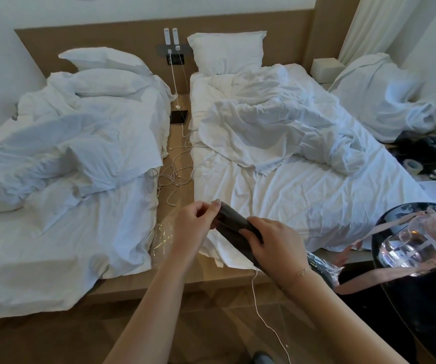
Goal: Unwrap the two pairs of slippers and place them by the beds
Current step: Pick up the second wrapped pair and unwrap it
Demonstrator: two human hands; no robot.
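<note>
Meanwhile both hands, left hand [194, 223] and right hand [274, 245], grip dark slippers [235, 227]; cables [175, 177] between beds [303, 185].

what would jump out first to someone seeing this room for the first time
Two unmade beds with rumpled white sheets fill the view, left bed and right bed. At bottom centre, the left hand and right hand grip dark slippers. White charging cables tangle in the gap between the beds.

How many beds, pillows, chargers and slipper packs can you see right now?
Beds: 2, left bed and right bed
Pillows: 3
Wall chargers: 2
Dark slipper packs: 2, one held, one still wrapped
Total: 9
</note>
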